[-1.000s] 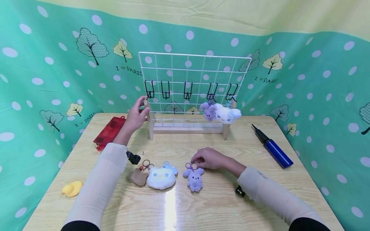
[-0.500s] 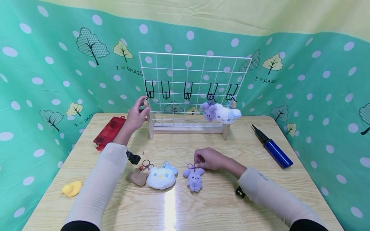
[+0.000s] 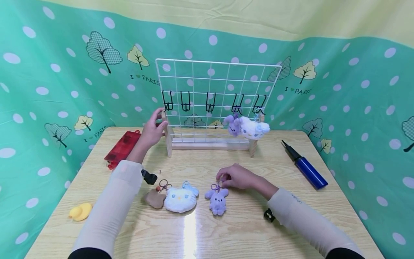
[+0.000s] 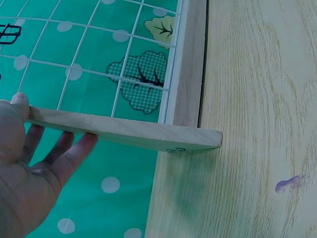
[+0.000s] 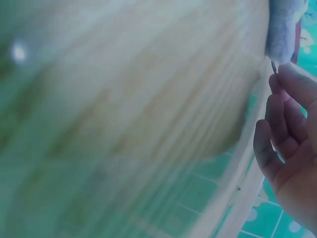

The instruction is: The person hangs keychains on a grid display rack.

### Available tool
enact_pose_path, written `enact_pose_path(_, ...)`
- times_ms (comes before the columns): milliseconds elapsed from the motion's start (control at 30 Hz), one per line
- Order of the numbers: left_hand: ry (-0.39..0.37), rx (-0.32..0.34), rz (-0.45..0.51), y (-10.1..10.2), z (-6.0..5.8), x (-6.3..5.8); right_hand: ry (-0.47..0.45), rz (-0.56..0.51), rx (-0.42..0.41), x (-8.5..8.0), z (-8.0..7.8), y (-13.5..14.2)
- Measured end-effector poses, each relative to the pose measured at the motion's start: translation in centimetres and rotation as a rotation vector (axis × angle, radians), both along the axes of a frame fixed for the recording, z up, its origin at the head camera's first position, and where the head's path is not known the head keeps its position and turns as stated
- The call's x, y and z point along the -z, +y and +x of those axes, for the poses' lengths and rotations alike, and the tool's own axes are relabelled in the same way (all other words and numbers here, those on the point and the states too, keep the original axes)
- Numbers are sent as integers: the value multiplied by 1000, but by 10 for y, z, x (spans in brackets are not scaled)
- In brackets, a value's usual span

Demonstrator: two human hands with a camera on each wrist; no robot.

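Observation:
My left hand [image 3: 152, 130] grips the wooden side post [image 4: 124, 131] of a white wire grid rack [image 3: 210, 145], thumb on one face and fingers on the other. My right hand [image 3: 238, 176] pinches the metal ring of a purple bunny plush keychain [image 3: 217, 203] between thumb and index finger. The bunny's body lies on the table, face up. In the right wrist view the plush [image 5: 282, 32] shows only in part at the top. To its left lie a white and blue cat-face plush keychain [image 3: 180, 200] and a brown plush keychain [image 3: 155, 198].
Black hooks [image 3: 210, 102] line the grid. Another purple bunny [image 3: 233, 126] and a white and blue plush [image 3: 254, 128] hang at its right. A red item [image 3: 123, 147] and a yellow duck [image 3: 81, 211] lie left; a blue pump [image 3: 310, 171] lies right.
My right hand has shifted a little right and then slightly up, with the bunny's ring between its fingertips. The bunny's body and my left hand have barely moved.

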State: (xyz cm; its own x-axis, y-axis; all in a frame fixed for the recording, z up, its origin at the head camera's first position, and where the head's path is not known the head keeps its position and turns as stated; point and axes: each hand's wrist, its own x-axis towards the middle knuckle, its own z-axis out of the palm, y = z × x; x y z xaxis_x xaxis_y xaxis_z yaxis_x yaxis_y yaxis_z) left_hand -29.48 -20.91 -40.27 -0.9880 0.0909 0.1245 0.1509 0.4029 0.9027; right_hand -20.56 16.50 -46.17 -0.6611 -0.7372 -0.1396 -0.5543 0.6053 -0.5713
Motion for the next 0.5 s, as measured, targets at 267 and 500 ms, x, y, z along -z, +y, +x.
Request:
enact_pose_path(267,1,8,7,1,0,-1,15,-84,65,-10,-5,4)
enact_pose_path(500,2,2,5,0,1,-1,41,-176,121,-17,-8,3)
